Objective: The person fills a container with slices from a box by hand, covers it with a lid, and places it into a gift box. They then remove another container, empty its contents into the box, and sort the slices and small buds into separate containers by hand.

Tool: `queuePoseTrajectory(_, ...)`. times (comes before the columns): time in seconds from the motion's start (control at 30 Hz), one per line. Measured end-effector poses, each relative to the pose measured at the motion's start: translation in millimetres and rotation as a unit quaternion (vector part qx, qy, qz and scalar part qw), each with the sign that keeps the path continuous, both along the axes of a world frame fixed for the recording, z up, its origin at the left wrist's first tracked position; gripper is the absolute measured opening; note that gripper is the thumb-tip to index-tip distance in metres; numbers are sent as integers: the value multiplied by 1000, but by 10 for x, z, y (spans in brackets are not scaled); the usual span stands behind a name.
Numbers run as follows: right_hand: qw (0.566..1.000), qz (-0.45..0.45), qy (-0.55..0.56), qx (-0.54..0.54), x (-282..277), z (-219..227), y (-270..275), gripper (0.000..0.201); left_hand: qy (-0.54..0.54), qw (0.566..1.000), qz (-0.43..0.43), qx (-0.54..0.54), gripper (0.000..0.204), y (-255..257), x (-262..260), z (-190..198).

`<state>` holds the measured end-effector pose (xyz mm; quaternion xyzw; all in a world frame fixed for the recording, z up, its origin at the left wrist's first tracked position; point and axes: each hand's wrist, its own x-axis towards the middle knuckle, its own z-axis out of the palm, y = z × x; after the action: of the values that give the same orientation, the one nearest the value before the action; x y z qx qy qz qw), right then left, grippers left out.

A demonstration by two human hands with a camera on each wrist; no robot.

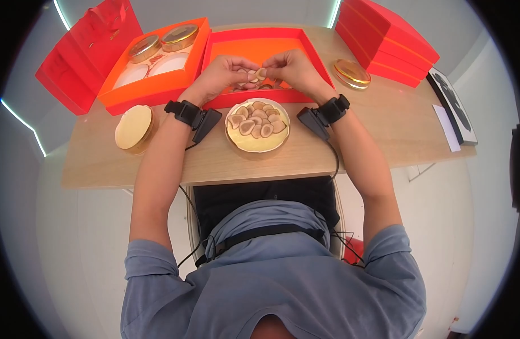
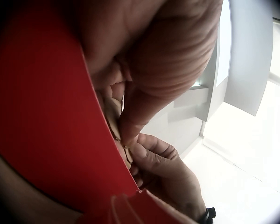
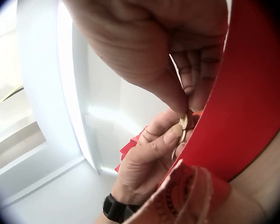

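Note:
Over the red-rimmed open box [image 1: 254, 39], my left hand [image 1: 221, 76] holds several thin tan slices with brown rims [image 1: 248, 85] in its curled fingers. My right hand [image 1: 298, 70] meets it from the other side, thumb and finger pinching one slice [image 1: 261, 74]. In the right wrist view a slice [image 3: 184, 122] shows between the two hands' fingertips. The box's red wall [image 2: 42, 107] covers part of the fingers in the left wrist view. Nearer the body, a round gold tin [image 1: 248, 146] stands with a heap of similar slices [image 1: 259, 117] in it.
A gold round container [image 1: 134, 129] stands left of the tin. Behind it an orange box [image 1: 110, 93] holds two gold-lidded tins [image 1: 180, 35]. Red bags [image 1: 73, 68] stand far left. On the right are a gold lid [image 1: 352, 73], stacked red boxes [image 1: 384, 42] and a white card [image 1: 445, 127].

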<state>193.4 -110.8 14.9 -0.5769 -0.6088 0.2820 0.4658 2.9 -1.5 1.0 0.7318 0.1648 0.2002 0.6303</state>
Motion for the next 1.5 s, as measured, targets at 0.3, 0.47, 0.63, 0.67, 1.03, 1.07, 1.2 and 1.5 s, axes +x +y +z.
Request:
queuePoseTrajectory(0.3,959,243,-39,-140,106,381,-263,14,19,999,25,-11,24,35,20,-33)
queuePoseTrajectory(0.47,935,268,-129,-194,-56,437,-404,18,27,999,17,-7,24,55,18,-37)
queuePoseTrajectory(0.63,925,276,-180,-191,-63,395,-393,19,34,999,22,10,24,34,12,-15)
queuePoseTrajectory(0.67,923,279,-182,-194,-65,395,-393,19,37,999,25,14,23,31,13,-12)
queuePoseTrajectory(1.03,922,281,-197,-179,-16,364,-371,18,33,999,27,19,22,36,16,-22)
queuePoseTrajectory(1.07,925,273,-202,-174,-4,371,-362,16,34,999,28,19,22,21,15,-11)
queuePoseTrajectory(1.2,954,203,-170,-140,43,403,-303,11,31,999,27,12,22,35,19,-25)
queuePoseTrajectory(1.5,992,43,-107,-45,101,68,-32,21,4,1000,2,17,21,-11,16,3)
